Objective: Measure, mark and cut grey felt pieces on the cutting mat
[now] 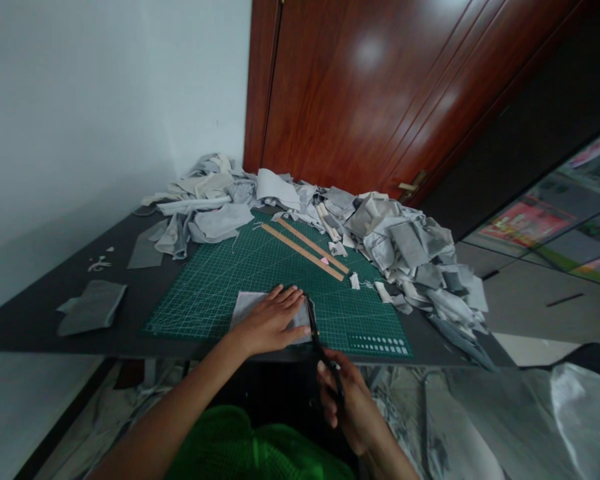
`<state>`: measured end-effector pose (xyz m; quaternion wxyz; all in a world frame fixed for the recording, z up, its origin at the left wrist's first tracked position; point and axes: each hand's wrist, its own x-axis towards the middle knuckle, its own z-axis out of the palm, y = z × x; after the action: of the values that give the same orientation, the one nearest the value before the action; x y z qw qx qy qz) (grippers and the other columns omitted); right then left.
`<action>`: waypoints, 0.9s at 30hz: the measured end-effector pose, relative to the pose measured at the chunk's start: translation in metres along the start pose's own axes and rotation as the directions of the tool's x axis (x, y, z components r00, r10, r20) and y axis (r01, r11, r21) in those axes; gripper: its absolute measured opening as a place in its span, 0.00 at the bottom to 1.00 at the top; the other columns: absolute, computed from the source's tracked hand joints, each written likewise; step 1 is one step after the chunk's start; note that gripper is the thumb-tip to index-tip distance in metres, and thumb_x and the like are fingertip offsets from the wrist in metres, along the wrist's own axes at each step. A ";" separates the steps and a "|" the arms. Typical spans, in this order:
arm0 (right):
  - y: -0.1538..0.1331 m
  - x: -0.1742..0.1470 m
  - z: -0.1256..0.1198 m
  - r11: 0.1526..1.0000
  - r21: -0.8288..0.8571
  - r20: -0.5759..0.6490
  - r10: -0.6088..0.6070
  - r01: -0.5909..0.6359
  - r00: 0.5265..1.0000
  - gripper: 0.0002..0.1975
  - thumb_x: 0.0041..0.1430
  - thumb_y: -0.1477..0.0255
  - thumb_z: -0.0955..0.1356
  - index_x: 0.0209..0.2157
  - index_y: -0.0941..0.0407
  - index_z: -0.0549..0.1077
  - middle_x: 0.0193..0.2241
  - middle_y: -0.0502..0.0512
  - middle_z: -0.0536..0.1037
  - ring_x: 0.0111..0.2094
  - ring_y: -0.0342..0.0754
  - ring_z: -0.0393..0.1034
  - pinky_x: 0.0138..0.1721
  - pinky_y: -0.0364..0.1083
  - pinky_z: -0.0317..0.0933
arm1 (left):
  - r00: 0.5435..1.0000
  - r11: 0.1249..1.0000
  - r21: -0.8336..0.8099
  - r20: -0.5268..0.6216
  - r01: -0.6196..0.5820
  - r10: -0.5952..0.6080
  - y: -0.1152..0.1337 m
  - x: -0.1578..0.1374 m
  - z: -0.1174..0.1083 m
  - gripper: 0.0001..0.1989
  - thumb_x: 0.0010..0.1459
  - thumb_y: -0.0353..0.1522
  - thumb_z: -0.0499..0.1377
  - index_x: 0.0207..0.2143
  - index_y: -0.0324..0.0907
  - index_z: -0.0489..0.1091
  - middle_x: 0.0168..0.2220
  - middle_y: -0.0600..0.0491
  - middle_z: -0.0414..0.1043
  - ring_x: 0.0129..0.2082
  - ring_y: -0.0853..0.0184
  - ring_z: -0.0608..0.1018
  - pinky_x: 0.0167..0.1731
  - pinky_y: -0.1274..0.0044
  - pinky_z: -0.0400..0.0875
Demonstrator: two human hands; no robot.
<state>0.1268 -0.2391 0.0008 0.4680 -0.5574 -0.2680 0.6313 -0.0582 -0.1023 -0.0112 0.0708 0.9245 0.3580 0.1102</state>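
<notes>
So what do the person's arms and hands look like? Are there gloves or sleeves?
No gloves: the left hand and right hand are bare, with ordinary human fingers. The left forearm and right forearm are bare too, with no sleeves, cables or clear markings showing. The person wears bright green clothing that looks like mesh.

I count two hands at the lower centre of the frame, a left hand (pixel 275 319) and a right hand (pixel 347 393), with one pair of scissors (pixel 316 337) and one pale cloth (pixel 244 308). Mid-frame I count one green mat (pixel 205 287), two flat strips (pixel 303 252) and one pink chip (pixel 325 261). At left, one grey cloth (pixel 95 310); at upper right, one door handle (pixel 413 187). The heaped scraps (pixel 410 247) overlap too much for me to count.
</notes>
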 end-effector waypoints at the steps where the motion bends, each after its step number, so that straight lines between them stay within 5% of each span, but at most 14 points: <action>1: 0.000 0.000 -0.001 1.000 -0.007 0.000 -0.004 0.004 1.000 0.40 0.39 0.48 0.79 0.48 0.54 0.67 0.22 0.38 0.67 0.14 0.34 0.54 0.11 0.35 0.48 | 1.000 1.000 0.000 0.000 -0.002 0.002 0.000 0.000 0.000 0.39 0.70 0.54 0.40 0.70 0.35 0.53 0.71 0.42 0.51 0.72 0.59 0.52 0.70 0.65 0.38; 27: 0.006 -0.001 -0.005 0.997 -0.068 0.024 -0.038 0.039 0.999 0.37 0.45 0.48 0.78 0.48 0.55 0.67 0.23 0.40 0.67 0.14 0.34 0.53 0.11 0.35 0.49 | 1.000 1.000 -0.019 0.000 -0.009 0.009 0.000 -0.001 0.000 0.41 0.68 0.57 0.42 0.70 0.38 0.51 0.71 0.42 0.51 0.72 0.57 0.52 0.70 0.63 0.38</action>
<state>0.1294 -0.2429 -0.0051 0.4576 -0.5606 -0.3054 0.6188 -0.0592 -0.1026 -0.0113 0.0792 0.9254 0.3528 0.1139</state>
